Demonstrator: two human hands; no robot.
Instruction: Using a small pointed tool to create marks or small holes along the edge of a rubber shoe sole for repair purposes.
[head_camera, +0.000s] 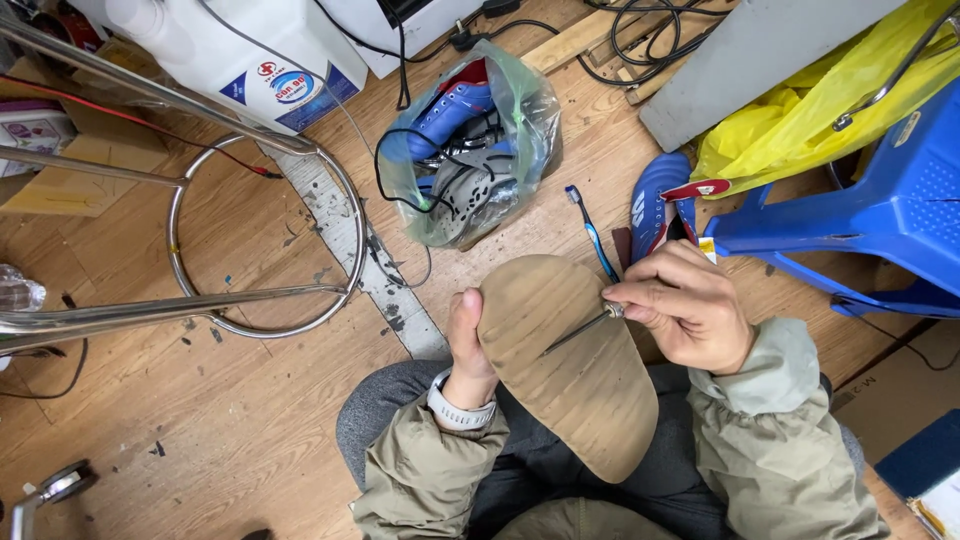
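Note:
My left hand (468, 350) grips a shoe (570, 365) by its left edge, turned so the tan, grained sole faces up over my lap. My right hand (682, 305) is closed on a thin metal pick (580, 331) whose point rests on the middle of the sole. A white watch sits on my left wrist. Both sleeves are olive-grey.
A clear bag of blue and grey shoes (470, 140) lies ahead on the wooden floor, a toothbrush (592, 232) and a blue shoe (660, 205) beside it. A chrome stool frame (265, 235) stands left, a blue plastic stool (880, 200) right, a white jug (250, 50) behind.

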